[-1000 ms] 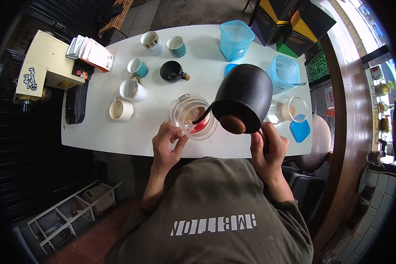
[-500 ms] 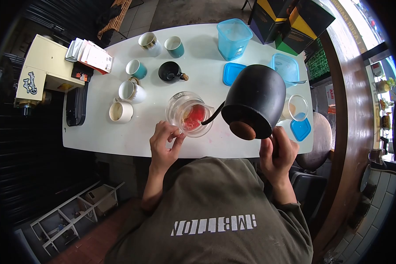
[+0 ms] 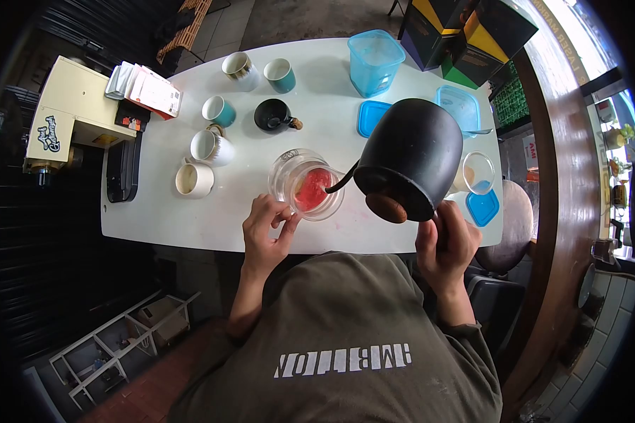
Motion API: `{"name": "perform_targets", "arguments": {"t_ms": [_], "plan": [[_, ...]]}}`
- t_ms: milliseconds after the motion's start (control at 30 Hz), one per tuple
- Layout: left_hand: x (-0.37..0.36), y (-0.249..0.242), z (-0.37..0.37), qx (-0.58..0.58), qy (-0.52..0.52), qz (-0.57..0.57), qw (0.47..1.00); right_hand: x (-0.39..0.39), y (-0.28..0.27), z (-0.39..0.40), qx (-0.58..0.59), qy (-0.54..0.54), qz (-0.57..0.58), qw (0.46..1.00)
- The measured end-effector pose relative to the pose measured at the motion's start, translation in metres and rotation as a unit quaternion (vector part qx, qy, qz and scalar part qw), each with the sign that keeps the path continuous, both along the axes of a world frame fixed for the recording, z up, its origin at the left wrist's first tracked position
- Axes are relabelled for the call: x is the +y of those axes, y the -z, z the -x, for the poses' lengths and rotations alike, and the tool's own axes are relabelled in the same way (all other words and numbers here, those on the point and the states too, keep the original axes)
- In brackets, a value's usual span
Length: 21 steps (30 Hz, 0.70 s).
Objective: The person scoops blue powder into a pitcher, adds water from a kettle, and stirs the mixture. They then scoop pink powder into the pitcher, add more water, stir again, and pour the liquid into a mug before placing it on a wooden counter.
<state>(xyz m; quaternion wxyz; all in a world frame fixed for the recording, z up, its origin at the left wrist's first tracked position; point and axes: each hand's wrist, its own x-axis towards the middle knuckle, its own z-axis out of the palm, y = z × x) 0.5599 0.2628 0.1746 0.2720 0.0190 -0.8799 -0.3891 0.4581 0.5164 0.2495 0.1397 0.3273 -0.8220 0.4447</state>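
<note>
Kettle (image 3: 415,155) tilted over jug (image 3: 281,182) of red liquid (image 3: 312,193)

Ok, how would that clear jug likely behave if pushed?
The clear jug looks stiff but probably fragile, resembling glass. Its red contents look liquid and would likely slosh if shoved. The left hand at its near edge might steady it.

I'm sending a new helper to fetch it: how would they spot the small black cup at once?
Go to the white table, then the group of cups on the person's left. Among them, the small black cup has a brown-tipped handle; its neighbours are white, cream or teal.
</note>
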Motion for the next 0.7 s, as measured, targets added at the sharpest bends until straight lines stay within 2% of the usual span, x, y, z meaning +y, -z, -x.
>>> {"name": "perform_targets", "arguments": {"t_ms": [700], "plan": [[-0.0006, 0.0014, -0.001, -0.003, -0.002, -0.01, 1.0, -0.0058, -0.0024, -0.0007, 0.026, -0.02, 0.001, 0.999]]}}
